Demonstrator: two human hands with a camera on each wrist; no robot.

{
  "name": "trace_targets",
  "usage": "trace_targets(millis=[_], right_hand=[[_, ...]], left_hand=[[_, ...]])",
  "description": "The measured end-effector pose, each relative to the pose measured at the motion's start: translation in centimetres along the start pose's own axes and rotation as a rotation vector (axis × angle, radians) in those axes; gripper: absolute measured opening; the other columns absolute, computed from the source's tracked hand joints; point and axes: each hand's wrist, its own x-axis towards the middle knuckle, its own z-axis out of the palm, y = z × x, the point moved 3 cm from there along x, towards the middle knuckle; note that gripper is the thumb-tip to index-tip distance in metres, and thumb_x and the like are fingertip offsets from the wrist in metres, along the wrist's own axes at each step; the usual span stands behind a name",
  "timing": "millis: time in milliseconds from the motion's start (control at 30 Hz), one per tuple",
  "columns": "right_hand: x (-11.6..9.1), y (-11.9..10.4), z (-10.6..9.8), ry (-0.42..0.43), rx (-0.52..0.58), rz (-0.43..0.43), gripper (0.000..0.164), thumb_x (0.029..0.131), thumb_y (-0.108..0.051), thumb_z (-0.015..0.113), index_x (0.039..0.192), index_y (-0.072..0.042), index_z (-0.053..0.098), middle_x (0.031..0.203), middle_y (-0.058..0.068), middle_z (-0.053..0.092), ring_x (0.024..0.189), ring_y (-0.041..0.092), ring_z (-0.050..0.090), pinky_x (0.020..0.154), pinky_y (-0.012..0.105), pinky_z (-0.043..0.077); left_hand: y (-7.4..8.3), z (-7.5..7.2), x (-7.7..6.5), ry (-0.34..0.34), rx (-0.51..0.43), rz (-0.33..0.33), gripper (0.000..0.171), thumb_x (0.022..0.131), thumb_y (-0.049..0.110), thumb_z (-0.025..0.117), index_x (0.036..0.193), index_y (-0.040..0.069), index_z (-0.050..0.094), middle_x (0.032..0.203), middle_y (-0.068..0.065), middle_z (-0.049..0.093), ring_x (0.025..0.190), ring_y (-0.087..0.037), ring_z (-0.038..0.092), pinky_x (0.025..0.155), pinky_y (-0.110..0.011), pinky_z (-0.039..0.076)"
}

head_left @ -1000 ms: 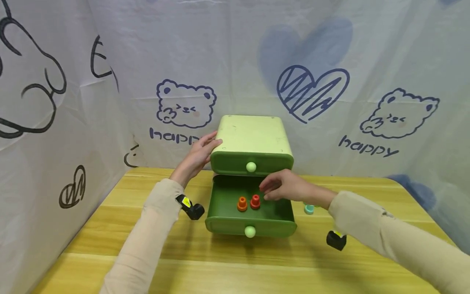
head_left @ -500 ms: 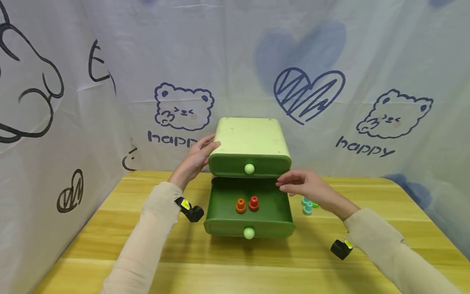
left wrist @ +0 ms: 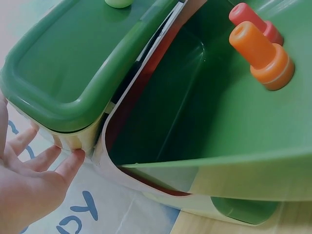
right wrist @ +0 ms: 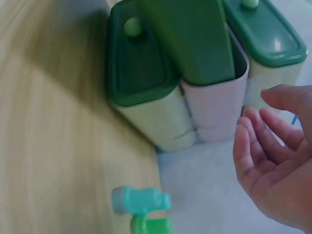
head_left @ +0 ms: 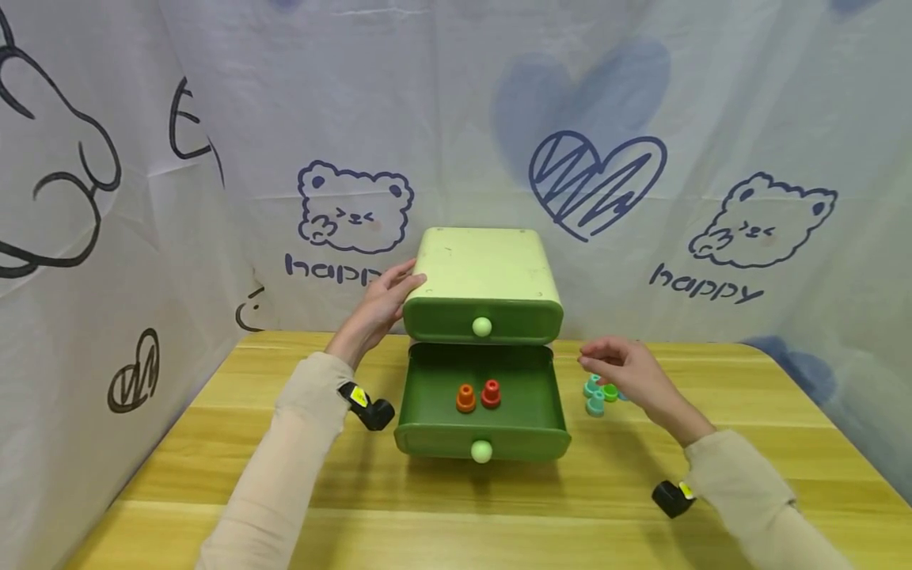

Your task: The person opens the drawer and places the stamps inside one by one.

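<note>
A cream and green desktop drawer cabinet point(head_left: 488, 265) stands on the table, its second drawer point(head_left: 438, 372) pulled out. Inside that drawer an orange stepped peg point(head_left: 466, 400) and a red stepped peg point(head_left: 491, 396) stand upright, side by side. My left hand point(head_left: 378, 309) rests against the cabinet's upper left side; extended fingertips touch its cream shell in the left wrist view. Right of the cabinet, my right hand point(head_left: 634, 380) is in the air with loosely bent fingers and nothing in them. Near it stand teal pegs point(head_left: 594, 405) and a green peg point(head_left: 609, 392), partly hidden behind the hand.
In the left wrist view, a closed green drawer front point(left wrist: 248, 209) shows below the pulled-out drawer. The wood-look table point(head_left: 456, 514) runs back to a white cloth point(head_left: 456, 119) with bear and heart drawings. Another cloth wall point(head_left: 64, 356) stands at the left.
My right hand has moved out of the drawer, rightward to beside the cabinet, uncovering more of the teal and green pegs. The left hand stays on the cabinet; the orange and red pegs stay put.
</note>
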Motion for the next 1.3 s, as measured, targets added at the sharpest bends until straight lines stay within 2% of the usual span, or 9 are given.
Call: trace_targets(millis=[100, 267, 467, 867, 1300], right_hand=[[0.2, 1.4, 0.0, 0.031, -0.062, 0.005, 0.031, 0.096, -0.017, 0.063, 0.114, 0.008, 0.059, 0.105, 0.016, 0.065, 0.088, 0.018, 0.060, 0.073, 0.032, 0.056], [0.2, 3.4, 0.1, 0.066, -0.166, 0.011, 0.025, 0.093, -0.012, 0.065, 0.109, 0.007, 0.062, 0.100, 0.014, 0.066, 0.089, 0.024, 0.061, 0.070, 0.031, 0.055], [0.2, 4.8, 0.0, 0.083, -0.227, 0.036, 0.028, 0.090, -0.010, 0.067, 0.109, 0.009, 0.061, 0.100, 0.017, 0.065, 0.091, 0.029, 0.061, 0.073, 0.031, 0.053], [0.3, 7.4, 0.5, 0.088, -0.193, 0.056, 0.026, 0.085, -0.006, 0.071, 0.104, 0.009, 0.063, 0.095, 0.014, 0.066, 0.085, 0.024, 0.060, 0.069, 0.027, 0.052], [-0.1, 8.8, 1.3, 0.064, -0.156, 0.100, 0.026, 0.086, -0.004, 0.070, 0.107, 0.009, 0.062, 0.092, 0.012, 0.063, 0.081, 0.020, 0.056, 0.063, 0.025, 0.051]], left_hand=[[0.0, 0.0, 0.0, 0.002, 0.000, 0.002, 0.063, 0.097, 0.027, 0.056, 0.152, 0.013, 0.030, 0.148, -0.015, 0.032, 0.128, -0.028, 0.042, 0.105, -0.036, 0.041], [0.0, 0.0, -0.1, -0.003, 0.003, 0.002, 0.063, 0.097, 0.027, 0.056, 0.153, 0.013, 0.029, 0.147, -0.016, 0.032, 0.128, -0.028, 0.042, 0.104, -0.036, 0.041], [0.1, 0.0, 0.0, -0.003, 0.007, 0.007, 0.064, 0.097, 0.028, 0.056, 0.153, 0.013, 0.029, 0.146, -0.016, 0.033, 0.128, -0.029, 0.043, 0.104, -0.036, 0.042], [0.1, 0.1, -0.1, -0.009, -0.001, 0.002, 0.063, 0.097, 0.027, 0.056, 0.153, 0.013, 0.029, 0.145, -0.016, 0.033, 0.128, -0.028, 0.042, 0.104, -0.036, 0.042], [0.0, 0.0, -0.2, -0.014, 0.013, 0.006, 0.064, 0.097, 0.029, 0.055, 0.153, 0.013, 0.028, 0.146, -0.016, 0.032, 0.128, -0.028, 0.041, 0.105, -0.038, 0.040]])
